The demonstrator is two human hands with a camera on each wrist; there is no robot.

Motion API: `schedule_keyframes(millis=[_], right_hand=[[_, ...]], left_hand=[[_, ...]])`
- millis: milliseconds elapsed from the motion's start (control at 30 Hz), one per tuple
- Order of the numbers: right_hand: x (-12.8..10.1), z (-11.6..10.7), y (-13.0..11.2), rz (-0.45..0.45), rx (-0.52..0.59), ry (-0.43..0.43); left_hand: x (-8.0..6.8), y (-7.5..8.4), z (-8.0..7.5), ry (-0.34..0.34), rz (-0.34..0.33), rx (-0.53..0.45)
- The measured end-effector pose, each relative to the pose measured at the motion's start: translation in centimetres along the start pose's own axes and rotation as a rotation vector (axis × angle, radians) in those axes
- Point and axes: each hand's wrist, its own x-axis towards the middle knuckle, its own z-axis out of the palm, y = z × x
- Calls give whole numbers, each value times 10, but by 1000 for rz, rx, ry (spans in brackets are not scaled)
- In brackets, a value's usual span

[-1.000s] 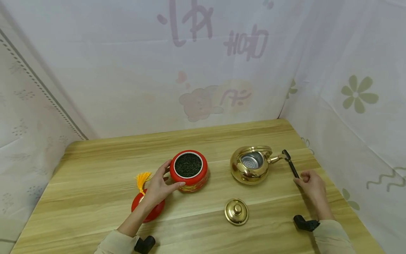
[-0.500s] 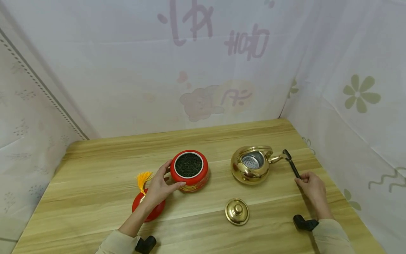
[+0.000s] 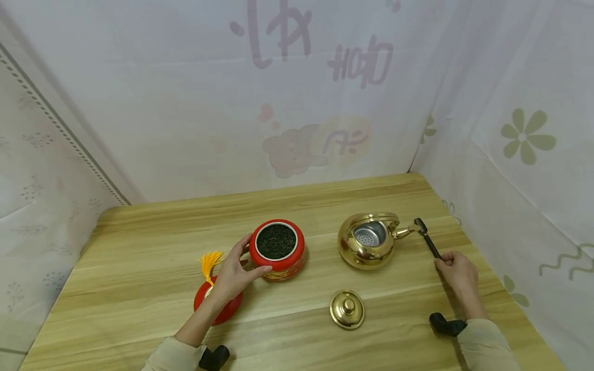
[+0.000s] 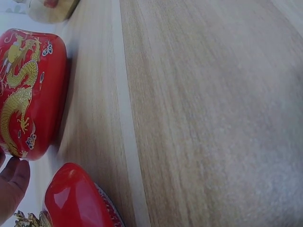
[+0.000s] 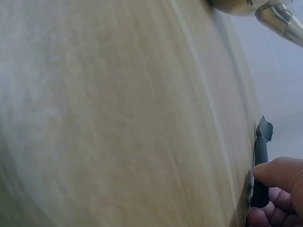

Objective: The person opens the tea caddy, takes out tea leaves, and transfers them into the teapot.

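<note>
My left hand (image 3: 233,277) holds a red tea jar (image 3: 284,268) from its left and near side, thumb near the rim. Dark loose tea leaves (image 3: 276,241) fill it to near the white-edged mouth; a gold dragon decorates its side in the left wrist view. Partly under my left forearm lies the red jar lid (image 3: 229,310) with a yellow tassel (image 3: 211,265). My right hand (image 3: 459,278) pinches the handle end of a small black scoop (image 5: 261,156) at the table's right side. Left of the scoop stands a gold teapot (image 3: 362,257), uncovered, a perforated metal strainer (image 3: 367,237) inside.
The gold teapot lid (image 3: 347,309), knob up, lies in front of the teapot. The teapot's spout (image 3: 403,233) points right, close to the scoop's head. Patterned cloth (image 3: 209,118) hangs behind and beside the wooden table (image 3: 153,247).
My right hand shifts very slightly right, still pinching the scoop. The left hand, jar, teapot and lids stay where they were.
</note>
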Motion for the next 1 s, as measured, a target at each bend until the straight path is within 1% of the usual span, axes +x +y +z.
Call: schedule_keyframes(millis=[233, 333, 433, 533, 667, 833, 867, 1000], right_hand=[[-2, 0, 3, 14, 15, 54], [-1, -2, 2, 37, 26, 88], [0, -7, -2, 59, 50, 150], [1, -13, -9, 51, 79, 250], [1, -23, -25, -1, 171, 372], [-2, -38, -56, -62, 319, 477], [-3, -40, -64, -86, 354, 497], [-10, -46, -95, -184, 490, 504]], left_hand=[[0, 0, 0, -5, 10, -5], [0, 0, -1, -6, 16, -10], [0, -1, -1, -7, 25, -11], [-1, -1, -1, -9, 27, -14], [-1, 0, -1, -8, 19, -27], [-1, 0, -1, -8, 18, -25], [-1, 0, -1, -7, 20, -20], [0, 0, -1, -6, 16, -20]])
